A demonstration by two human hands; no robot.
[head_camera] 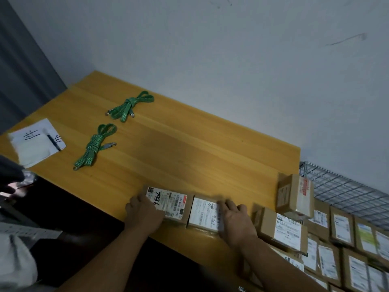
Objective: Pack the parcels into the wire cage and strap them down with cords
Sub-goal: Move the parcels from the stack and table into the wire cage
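Your left hand (144, 213) grips the left parcel (170, 205), fingers curled over its near corner. Your right hand (235, 220) lies on the right parcel (203, 213), too blurred to tell whether it grasps. The two parcels touch at the table's (189, 148) near edge. To your right, boxes (341, 226) fill the cage (347, 192). The near cord (94, 144) and far cord (129, 106) lie coiled farther back.
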